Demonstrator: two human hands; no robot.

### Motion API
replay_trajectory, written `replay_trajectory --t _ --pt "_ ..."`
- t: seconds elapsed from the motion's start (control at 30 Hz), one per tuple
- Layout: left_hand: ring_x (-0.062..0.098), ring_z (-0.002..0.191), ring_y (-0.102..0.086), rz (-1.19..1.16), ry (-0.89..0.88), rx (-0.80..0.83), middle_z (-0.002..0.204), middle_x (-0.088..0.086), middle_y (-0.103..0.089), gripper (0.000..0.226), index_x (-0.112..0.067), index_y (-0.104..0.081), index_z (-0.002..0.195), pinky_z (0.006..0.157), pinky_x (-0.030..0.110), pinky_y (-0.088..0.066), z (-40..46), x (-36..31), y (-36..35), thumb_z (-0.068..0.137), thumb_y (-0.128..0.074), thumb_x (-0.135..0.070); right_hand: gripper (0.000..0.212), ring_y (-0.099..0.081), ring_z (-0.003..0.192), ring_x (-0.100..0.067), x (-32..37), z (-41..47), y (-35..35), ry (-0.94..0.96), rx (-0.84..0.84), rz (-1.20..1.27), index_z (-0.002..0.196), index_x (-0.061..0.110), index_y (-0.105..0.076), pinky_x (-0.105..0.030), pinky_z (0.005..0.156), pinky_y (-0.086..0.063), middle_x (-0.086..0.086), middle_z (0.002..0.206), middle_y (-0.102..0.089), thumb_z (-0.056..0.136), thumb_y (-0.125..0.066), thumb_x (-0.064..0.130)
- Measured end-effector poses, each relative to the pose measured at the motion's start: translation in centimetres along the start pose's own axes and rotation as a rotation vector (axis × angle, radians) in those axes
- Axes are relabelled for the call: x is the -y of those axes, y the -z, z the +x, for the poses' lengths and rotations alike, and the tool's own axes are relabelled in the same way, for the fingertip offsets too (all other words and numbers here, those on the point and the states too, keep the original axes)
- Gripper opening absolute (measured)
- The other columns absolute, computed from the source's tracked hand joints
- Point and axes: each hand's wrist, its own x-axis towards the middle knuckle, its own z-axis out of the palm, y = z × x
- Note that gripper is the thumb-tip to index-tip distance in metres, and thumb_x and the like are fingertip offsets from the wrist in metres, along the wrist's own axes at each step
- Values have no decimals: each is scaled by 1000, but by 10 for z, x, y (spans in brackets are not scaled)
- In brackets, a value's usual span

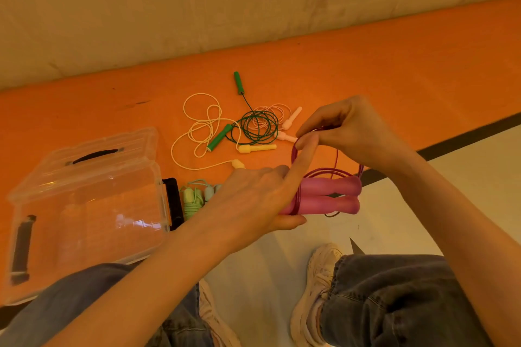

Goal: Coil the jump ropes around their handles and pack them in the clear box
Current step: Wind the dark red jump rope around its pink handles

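- The left hand [253, 200] gripped the two pink plastic handles [329, 198] side by side, its forefinger stretched up along the cord.
- The right hand [349, 132] pinched the thin magenta rope [335, 159] just above those handles, a few turns already lying round them and loose loops left to wind.
- Left of the pink handles, on the orange mat [394, 70], stood the clear plastic box [84, 205], lid open, apparently holding nothing.
- Between box and handles lay a pale green rope bundle [193, 200], seemingly coiled but unpacked.
- Beyond the handles, the green-handled rope [258, 124], yellow-handled cord [203, 127] and light pink rope [275, 114] sprawled tangled, all judged unstarted.
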Motion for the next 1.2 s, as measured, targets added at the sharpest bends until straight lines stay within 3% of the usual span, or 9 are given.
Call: replay_trajectory --t 0.07,0.23,0.37,0.67,0.8,0.93,1.03,1.13,1.2 --pt "21 69 -60 5 -31 -3 89 0 -63 98 -17 -8 152 42 31 -42 1 2 2 80 -60 -60 8 -66 67 -4 0 0 1 -20 -5 57 78 9 -74 -15 64 -50 1 72 -73 72 -78 7" --pt "14 67 -61 60 -85 46 82 -6 -61 77 -22 -52 132 46 22 -24 -1 3 6 69 -72 -62 16 -69 73 -11 -4 0 1 -91 57 120 80 9 -75 -18 70 -54 -7 77 -74 65 -79 14" --pt "14 91 -59 -52 -111 110 104 -6 -60 66 -28 -40 139 56 27 -29 -2 0 6 83 -61 -56 16 -67 76 -11 -4 -3 1 -97 115 102 79 15 -75 -19 72 -52 -8 80 -74 64 -78 18" --pt "1 93 -50 -277 -119 95 110 -16 -59 61 -33 -41 137 56 12 -28 -8 0 14 83 -61 -54 24 -66 78 -1 -19 -9 17 -192 275 271 86 17 -72 -15 73 -52 7 76 -74 63 -69 12" --pt "1 97 -52 -335 -126 107 115 -15 -58 61 -34 -40 137 63 20 -34 -9 -4 15 84 -63 -53 29 -65 80 -9 -34 -9 18 -200 311 321 77 29 -78 -22 75 -52 6 80 -74 52 -86 42" --pt "2 100 -54 -371 -102 87 119 -16 -57 62 -35 -38 139 69 27 -43 -8 -3 17 84 -61 -53 13 -54 67 -10 -37 -7 11 -193 233 316 76 25 -78 -22 62 -46 -1 75 -70 64 -76 26" --pt "1 106 -52 -454 -37 47 129 -18 -53 68 -36 -34 142 78 31 -45 -7 -1 17 83 -64 -51 32 -63 75 -15 -42 -5 14 -201 271 283 89 25 -78 -21 65 -50 -10 89 -73 64 -82 45" --pt "-3 105 -50 -578 54 -31 129 -19 -51 74 -39 -29 143 84 29 -44 -4 3 20 81 -67 -51 22 -68 91 -8 -51 -10 13 -177 267 280 98 24 -74 -22 77 -51 7 96 -73 80 -71 11" --pt "0 104 -52 -629 129 -85 127 -16 -52 80 -40 -23 145 86 29 -44 -1 6 20 79 -67 -53 23 -66 83 0 -49 -16 9 -188 212 233 90 20 -68 -20 74 -50 15 84 -72 87 -61 -2"
